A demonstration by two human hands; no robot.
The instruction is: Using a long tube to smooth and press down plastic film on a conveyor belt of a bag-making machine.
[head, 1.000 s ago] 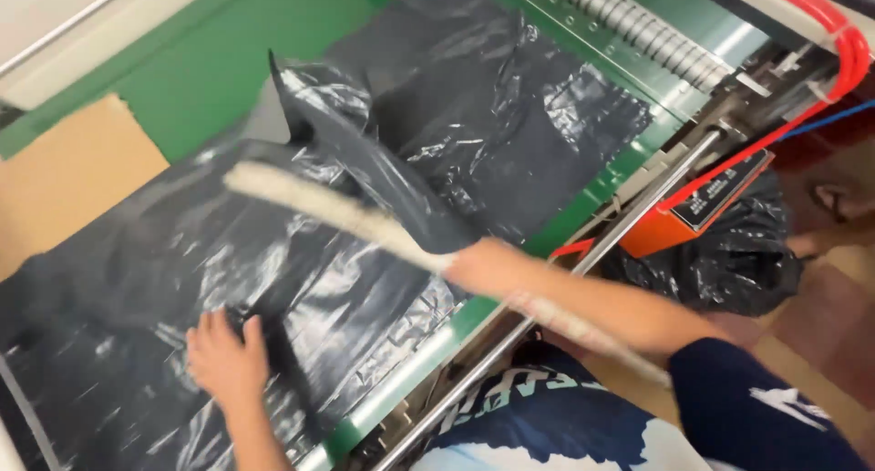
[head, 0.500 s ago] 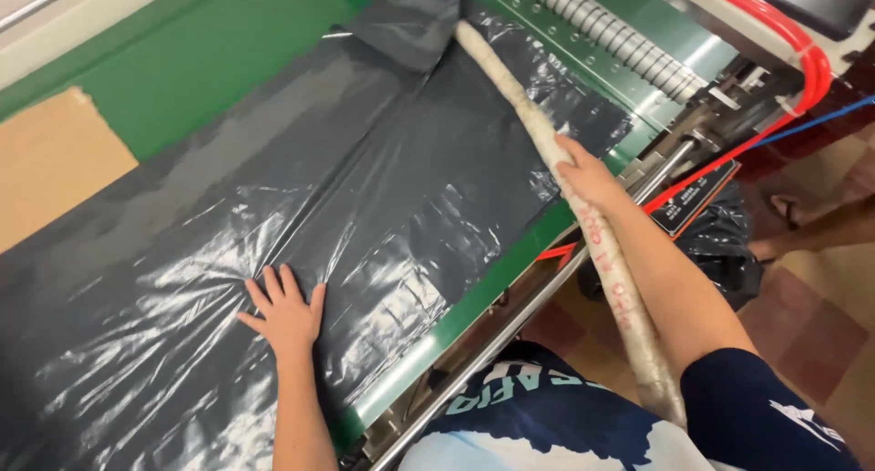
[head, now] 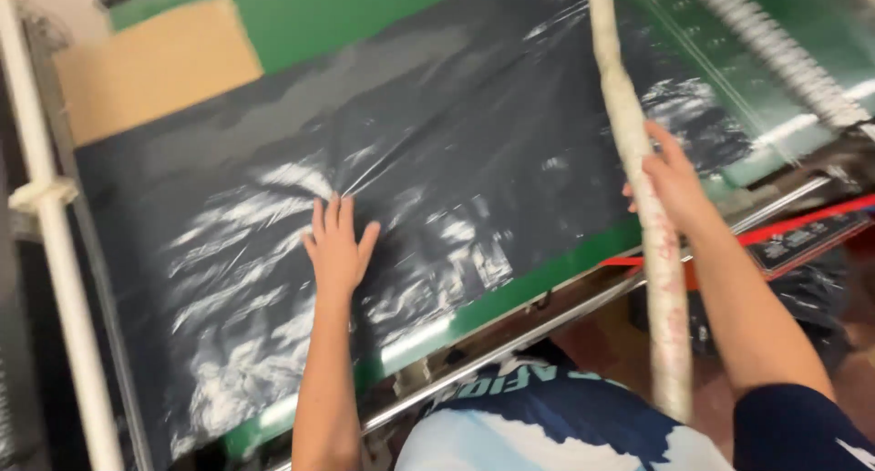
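Black plastic sheet (head: 474,189) lay spread over the green surface (head: 346,15), glossy and creased, and nearly all of it sat under or around the person's two hands. Far out to the left of the left hand (head: 337,248) ran a white pipe (head: 55,280), upright in the frame, with a tan cardboard panel (head: 159,66) beyond it toward the top. The left hand itself rested palm down on the sheet, fingers spread wide and flat, likely to pin the thin film so it would not slide or bunch. Wrinkles fanned out from under the palm. Below that hand, along the near edge of the surface, ran a metal rail (head: 547,321).

To the right, the right hand (head: 670,184) was wrapped around a long pale stick (head: 638,161), gripping it about midway; the fingers were closed on it, though the motion blur hid their exact hold. The stick crossed the sheet's right part at a steep slant, its lower end reaching back toward the person's body, seemingly held to sweep the film smooth. Right of that hand lay a ribbed grey roller (head: 775,52) and a red hose (head: 802,220).
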